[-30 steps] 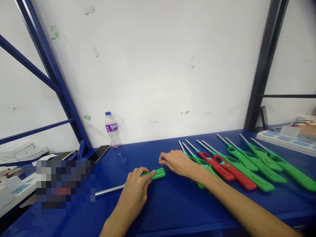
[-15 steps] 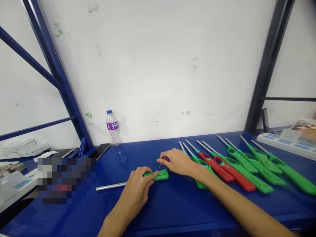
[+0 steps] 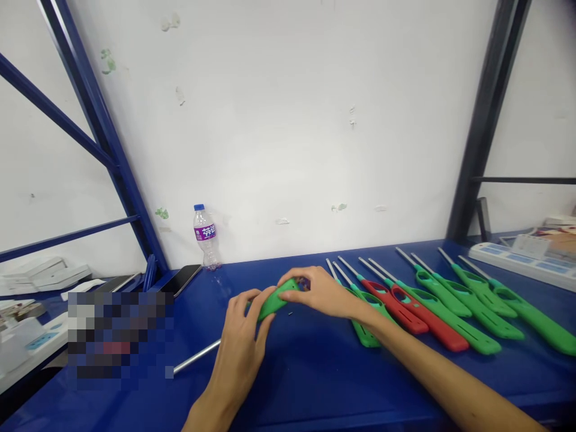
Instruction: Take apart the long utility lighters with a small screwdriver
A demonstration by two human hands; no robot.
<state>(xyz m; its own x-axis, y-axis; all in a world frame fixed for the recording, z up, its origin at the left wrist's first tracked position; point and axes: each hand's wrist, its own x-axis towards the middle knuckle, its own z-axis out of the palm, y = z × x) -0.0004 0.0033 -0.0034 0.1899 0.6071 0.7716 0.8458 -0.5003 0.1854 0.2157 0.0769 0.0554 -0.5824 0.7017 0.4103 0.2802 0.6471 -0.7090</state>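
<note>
A green long-nosed gas lighter (image 3: 273, 303) is tilted in front of me, its metal rod slanting down to the lower left. My left hand (image 3: 240, 336) wraps round its handle and hides the trigger part. At the handle's butt end, my right hand (image 3: 317, 291) pinches it between thumb and fingers. Something small and dark shows inside the right hand, too covered to name. A tiny metal piece (image 3: 290, 312) lies on the blue table (image 3: 310, 384) just below the lighter.
To the right lie several green lighters (image 3: 477, 300) and red lighters (image 3: 432, 318) in a row. A plastic bottle (image 3: 206, 237) stands by the wall, near a phone (image 3: 182, 279). A white power strip (image 3: 522, 264) is at the far right; a blurred patch covers the left.
The green lighter has been lifted off the table and tilted, butt end up. My right hand has moved from beside it onto its butt end.
</note>
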